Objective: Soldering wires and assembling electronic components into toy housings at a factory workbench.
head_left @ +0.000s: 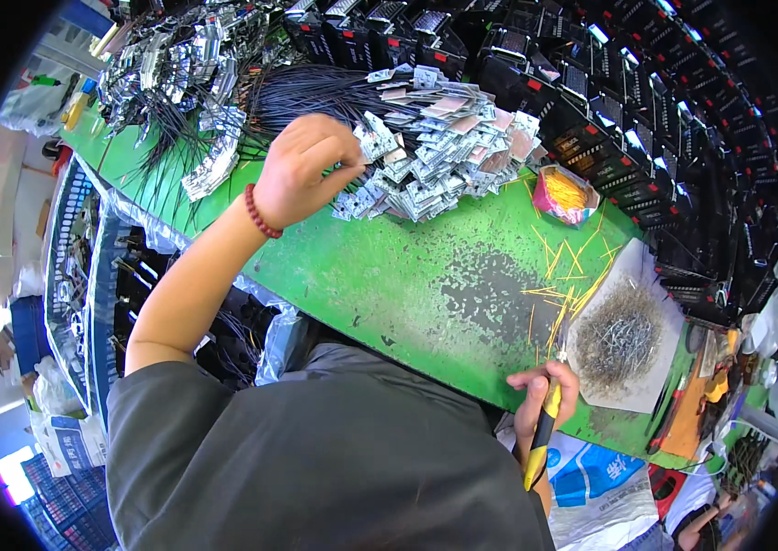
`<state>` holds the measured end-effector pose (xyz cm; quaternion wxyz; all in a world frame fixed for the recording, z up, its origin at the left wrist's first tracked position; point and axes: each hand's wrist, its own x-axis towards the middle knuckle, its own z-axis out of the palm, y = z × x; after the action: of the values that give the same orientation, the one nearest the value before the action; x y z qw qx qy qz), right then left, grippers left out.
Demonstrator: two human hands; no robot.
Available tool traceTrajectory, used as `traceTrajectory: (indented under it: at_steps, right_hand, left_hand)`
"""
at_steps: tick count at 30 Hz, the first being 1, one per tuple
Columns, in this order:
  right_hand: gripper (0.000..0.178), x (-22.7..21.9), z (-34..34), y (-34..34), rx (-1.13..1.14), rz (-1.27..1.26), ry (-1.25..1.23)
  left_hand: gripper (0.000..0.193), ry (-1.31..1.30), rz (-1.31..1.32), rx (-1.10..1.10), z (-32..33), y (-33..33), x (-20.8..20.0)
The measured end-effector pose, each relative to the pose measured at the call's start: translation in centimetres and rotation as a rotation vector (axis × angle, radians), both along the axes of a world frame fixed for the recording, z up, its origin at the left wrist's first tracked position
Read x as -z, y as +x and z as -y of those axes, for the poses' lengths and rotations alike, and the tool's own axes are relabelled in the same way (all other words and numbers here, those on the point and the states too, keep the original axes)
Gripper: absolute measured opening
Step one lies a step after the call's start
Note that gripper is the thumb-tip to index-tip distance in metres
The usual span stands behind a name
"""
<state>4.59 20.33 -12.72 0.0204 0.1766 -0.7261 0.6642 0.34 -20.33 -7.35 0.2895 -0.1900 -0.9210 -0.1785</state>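
Observation:
My left hand (313, 167), with a red bead bracelet (260, 213) at the wrist, is closed at the near-left edge of a heap of small silvery flat plates (448, 151). Its fingertips press together; what they hold, if anything, I cannot make out. In my right hand (554, 390), at the table's near right edge, is a pen-shaped yellow-and-black hand tool (543, 432). The tool's thin tip points away from me, toward loose thin yellow strands (565, 317). Beside that hand, a pale sheet (604, 390) carries a stained heap of tiny silvery pieces (623, 340).
A small box of yellow strands (565, 195) stands past the loose ones. Black wires with silvery parts (173, 78) lie at the far left. Stacked black housings (582, 129) line the back and right of the green table (366, 266). A blue crate (67, 266) stands left.

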Motion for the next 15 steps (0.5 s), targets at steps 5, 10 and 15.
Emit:
traceTrajectory:
  at_steps: [5,10,15]
  right_hand:
    - [0.034,-0.2,1.9,-1.2,-0.125,-0.062,-0.013]
    - [0.046,-2.2,4.1,-2.5,-0.223,-0.265,0.012]
    - [0.038,-1.0,1.8,-0.7,0.016,-0.09,0.101]
  left_hand:
    - [0.015,0.248,0.084,0.359,-8.9,2.7,-0.5]
    - [0.028,0.597,0.44,0.499,-16.6,4.2,0.2]
    - [0.033,0.683,0.793,0.354,-16.6,5.4,1.1]
